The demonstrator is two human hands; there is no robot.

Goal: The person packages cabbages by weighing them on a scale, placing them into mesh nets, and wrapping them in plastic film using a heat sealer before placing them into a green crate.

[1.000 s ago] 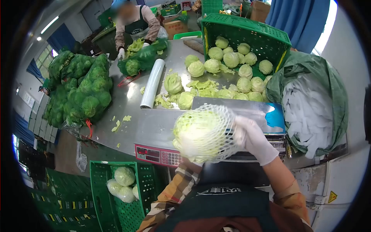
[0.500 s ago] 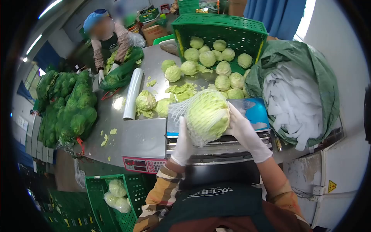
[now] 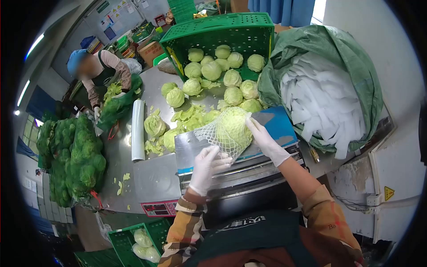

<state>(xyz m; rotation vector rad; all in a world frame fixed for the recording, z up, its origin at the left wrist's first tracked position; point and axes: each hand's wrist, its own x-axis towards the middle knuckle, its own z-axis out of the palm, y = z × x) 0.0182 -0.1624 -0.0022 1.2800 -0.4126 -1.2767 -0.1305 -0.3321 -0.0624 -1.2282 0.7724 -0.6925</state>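
A pale green cabbage [image 3: 234, 132] partly inside a white foam net [image 3: 218, 135] rests on the blue and metal top of a wrapping machine [image 3: 275, 129]. My gloved left hand [image 3: 207, 167] is at the net's lower left edge, its fingers curled against the mesh. My gloved right hand [image 3: 266, 141] lies against the cabbage's right side, fingers pressed to it. The net's loose end spreads out to the left of the cabbage.
Behind, a tipped green crate [image 3: 218, 22] holds several cabbages. A green sack [image 3: 356, 58] of white foam nets stands right. Left are a film roll [image 3: 138, 129], a scale [image 3: 155, 178], netted greens [image 3: 82, 155] and a co-worker [image 3: 106, 66] handling a green net bag.
The cabbage has come down onto the machine top. My left hand has shifted from the cabbage's side to the net's lower edge. The view has turned, and the co-worker leans further over the bag.
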